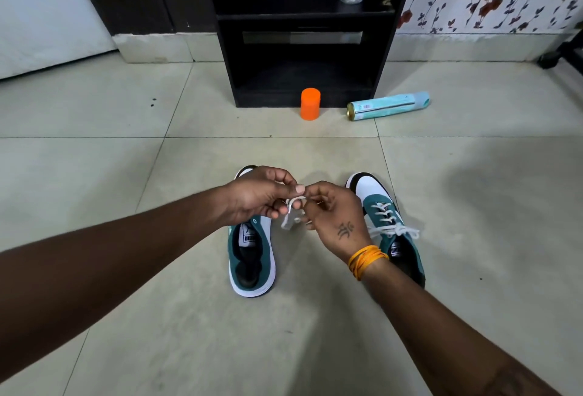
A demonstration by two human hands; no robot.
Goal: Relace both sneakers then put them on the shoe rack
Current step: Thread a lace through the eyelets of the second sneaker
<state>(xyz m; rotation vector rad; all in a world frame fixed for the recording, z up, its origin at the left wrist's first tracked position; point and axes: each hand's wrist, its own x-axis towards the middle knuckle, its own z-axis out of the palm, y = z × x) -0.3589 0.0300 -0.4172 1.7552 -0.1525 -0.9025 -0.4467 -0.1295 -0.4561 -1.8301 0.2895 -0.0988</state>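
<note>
Floor tiles (126, 159) ring both hands (pinching lace (291, 211)) widely.

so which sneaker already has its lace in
The right-hand sneaker: white lace threaded and tied. The left-hand sneaker shows none; both hands hold a loose lace above it.
</note>
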